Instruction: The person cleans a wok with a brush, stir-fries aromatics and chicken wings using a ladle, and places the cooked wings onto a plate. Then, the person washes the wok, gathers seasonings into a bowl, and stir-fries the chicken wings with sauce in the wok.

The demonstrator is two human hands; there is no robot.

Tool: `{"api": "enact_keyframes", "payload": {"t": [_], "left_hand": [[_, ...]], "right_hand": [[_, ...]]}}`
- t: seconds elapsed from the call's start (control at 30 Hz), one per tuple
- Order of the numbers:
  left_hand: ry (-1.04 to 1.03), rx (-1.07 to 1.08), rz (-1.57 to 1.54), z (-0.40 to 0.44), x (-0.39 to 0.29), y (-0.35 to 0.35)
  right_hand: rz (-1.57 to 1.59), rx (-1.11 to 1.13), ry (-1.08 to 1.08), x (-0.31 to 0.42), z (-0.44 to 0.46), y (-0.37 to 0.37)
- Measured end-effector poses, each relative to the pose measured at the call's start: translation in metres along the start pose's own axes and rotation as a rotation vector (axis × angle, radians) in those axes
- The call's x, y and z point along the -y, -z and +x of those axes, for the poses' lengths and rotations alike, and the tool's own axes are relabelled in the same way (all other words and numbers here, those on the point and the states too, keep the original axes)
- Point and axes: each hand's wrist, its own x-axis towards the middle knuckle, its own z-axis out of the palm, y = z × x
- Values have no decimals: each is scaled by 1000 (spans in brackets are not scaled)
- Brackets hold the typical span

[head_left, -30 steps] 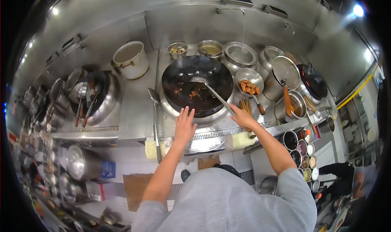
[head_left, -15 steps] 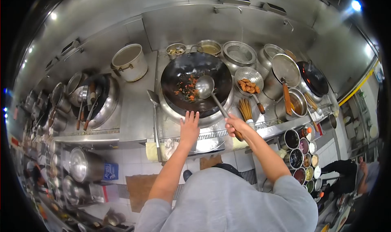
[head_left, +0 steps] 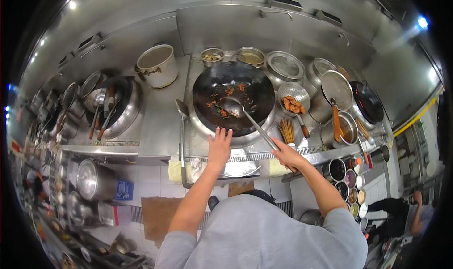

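A black wok [head_left: 212, 87] sits on the round burner ring, with chopped red and green bits [head_left: 241, 87] scattered over its bottom. My right hand [head_left: 287, 155] is closed round the handle of a long metal ladle [head_left: 258, 128], whose bowl rests among the bits in the wok. At the wok's near rim my left hand [head_left: 220, 147] lies with its fingers spread; whether the fingertips touch the rim is hard to tell. Right of the wok are a perforated strainer [head_left: 288, 90] holding browned pieces [head_left: 293, 105] and a bamboo brush [head_left: 287, 131].
A spatula [head_left: 182, 127] lies left of the wok. Behind stand a large pot [head_left: 163, 75] and small pans [head_left: 251, 56]. Seasoning containers [head_left: 337, 170] line the right side, near another person's arm [head_left: 416, 214]. A second wok [head_left: 123, 106] stands at the left.
The ladle bowl has turned over and moved within the wok, and the bits are spread differently. My right hand has re-closed on the handle. The whole view has shifted slightly.
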Motion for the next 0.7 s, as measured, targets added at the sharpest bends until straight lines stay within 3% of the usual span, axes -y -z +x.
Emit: {"api": "enact_keyframes", "payload": {"t": [0.17,0.23,0.27,0.33,0.47,0.53,0.6,0.67,0.7], "left_hand": [[-28,16,49,6,-4,-6],[-11,77,12,9,-3,-1],[-29,82,23,11,-2,2],[-29,103,9,8,-5,6],[-42,79,-76,3,-9,11],[6,67,-128,-4,-19,24],[8,64,-185,-19,-26,23],[42,59,-213,-43,-26,24],[65,53,-272,-55,-26,25]], "right_hand": [[-104,21,43,-15,80,-1],[-765,-390,291,-14,123,-14],[-748,-402,285,-8,124,-21],[-610,-317,127,-2,119,-31],[-223,-104,336,-27,74,-27],[355,124,2,-49,70,7],[311,-167,42,-104,100,51],[-413,-647,130,-161,127,99],[-495,-757,64,-186,134,117]]}}
